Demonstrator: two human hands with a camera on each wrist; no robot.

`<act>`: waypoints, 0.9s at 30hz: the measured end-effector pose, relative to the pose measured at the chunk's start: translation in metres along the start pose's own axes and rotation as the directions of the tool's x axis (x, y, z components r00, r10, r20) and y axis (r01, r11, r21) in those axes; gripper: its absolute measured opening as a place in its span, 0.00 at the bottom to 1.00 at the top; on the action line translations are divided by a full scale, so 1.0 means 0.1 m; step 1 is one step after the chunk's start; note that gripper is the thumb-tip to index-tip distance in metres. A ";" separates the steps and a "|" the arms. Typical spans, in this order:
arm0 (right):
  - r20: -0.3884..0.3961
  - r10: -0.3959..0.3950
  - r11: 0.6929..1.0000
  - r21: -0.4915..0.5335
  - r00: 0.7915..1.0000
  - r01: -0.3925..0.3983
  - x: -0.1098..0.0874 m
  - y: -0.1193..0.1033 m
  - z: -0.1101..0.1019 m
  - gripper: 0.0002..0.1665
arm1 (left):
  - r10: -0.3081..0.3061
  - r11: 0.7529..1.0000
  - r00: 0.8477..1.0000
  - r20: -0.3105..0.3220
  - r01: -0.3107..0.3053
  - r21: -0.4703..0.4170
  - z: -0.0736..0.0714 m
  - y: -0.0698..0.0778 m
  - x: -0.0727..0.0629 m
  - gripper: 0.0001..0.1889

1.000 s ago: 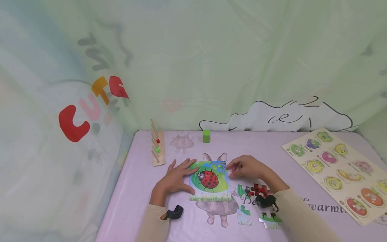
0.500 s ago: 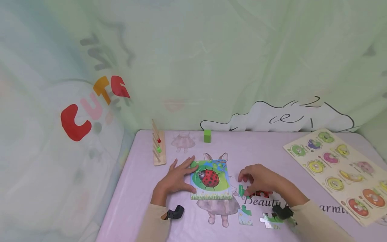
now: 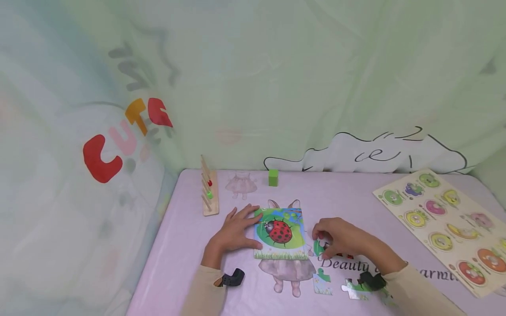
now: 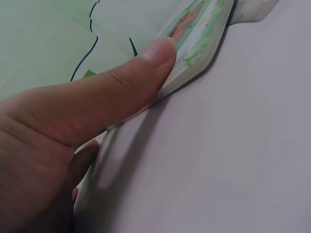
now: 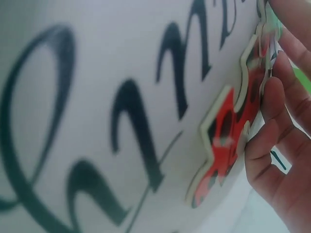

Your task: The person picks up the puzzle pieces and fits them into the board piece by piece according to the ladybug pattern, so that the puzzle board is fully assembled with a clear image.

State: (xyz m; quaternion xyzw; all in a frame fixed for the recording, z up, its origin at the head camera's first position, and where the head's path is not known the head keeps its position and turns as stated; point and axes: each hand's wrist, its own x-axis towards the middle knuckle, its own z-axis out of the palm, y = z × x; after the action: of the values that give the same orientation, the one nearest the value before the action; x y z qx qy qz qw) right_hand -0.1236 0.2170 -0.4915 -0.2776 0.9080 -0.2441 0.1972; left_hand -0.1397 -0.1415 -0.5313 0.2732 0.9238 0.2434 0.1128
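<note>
A square ladybug puzzle board [image 3: 280,232] lies flat near the middle of the table. My left hand [image 3: 233,232] rests at its left side, fingers spread on the upper edge and thumb [image 4: 158,53] on the lower left corner. To the right of the board, my right hand [image 3: 348,237] pinches a green jigsaw piece [image 3: 318,248] between fingers and thumb. Beneath that hand lies a red, black-spotted jigsaw piece [image 5: 226,141], mostly covered in the head view. Nearer the front are a pale blue piece with grass [image 3: 323,287] and a green-and-white piece [image 3: 354,292], partly behind the wrist camera.
A wooden peg rack [image 3: 211,202] with a red and a green bead stands at the back left. Behind the board is a green block [image 3: 273,178]. A large wooden fruit board [image 3: 424,228] lies at the right. Printed cloth covers the table [image 3: 189,245].
My right hand has left the board's upper right side, moved right and toward me, and closed its fingers on the green jigsaw piece. The left hand stays on the board.
</note>
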 end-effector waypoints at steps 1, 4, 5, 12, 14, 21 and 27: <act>0.000 -0.007 1.000 0.008 1.000 0.007 0.00 0.00 0.00 0.24 | 0.001 1.000 1.000 -0.002 -0.001 0.003 0.00 0.00 0.00 0.52; 0.005 -0.026 0.998 0.050 1.000 0.025 0.00 -0.02 -0.01 0.24 | -0.003 1.000 1.000 -0.002 0.003 0.016 0.01 0.01 0.00 0.51; 0.008 -0.023 0.998 0.066 1.000 0.023 0.00 -0.02 -0.02 0.24 | -0.007 1.000 1.000 0.000 0.007 0.020 0.01 0.01 0.00 0.51; -0.020 -0.020 0.985 0.172 1.000 0.023 0.02 -0.01 -0.04 0.17 | -0.014 0.999 1.000 -0.006 0.015 0.040 0.04 -0.01 0.01 0.52; -0.045 -0.033 0.983 0.181 0.998 0.040 0.02 0.01 -0.05 0.16 | -0.015 0.999 1.000 -0.006 0.015 0.040 0.04 -0.01 0.02 0.52; -0.094 -0.040 0.964 0.257 0.995 0.063 0.12 -0.08 -0.10 0.11 | -0.020 0.999 1.000 -0.003 0.020 0.047 0.04 -0.02 0.03 0.51; -0.099 0.005 0.907 0.419 0.995 0.037 0.28 -0.24 -0.04 0.11 | -0.004 0.998 1.000 -0.008 0.004 0.066 0.05 -0.04 0.04 0.48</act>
State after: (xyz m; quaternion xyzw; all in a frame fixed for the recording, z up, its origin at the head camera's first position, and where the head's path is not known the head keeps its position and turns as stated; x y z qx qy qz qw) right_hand -0.1370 0.1839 -0.4813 -0.2237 0.8405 -0.4485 0.2057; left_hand -0.1427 -0.1406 -0.5381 0.2739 0.9323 0.2135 0.1007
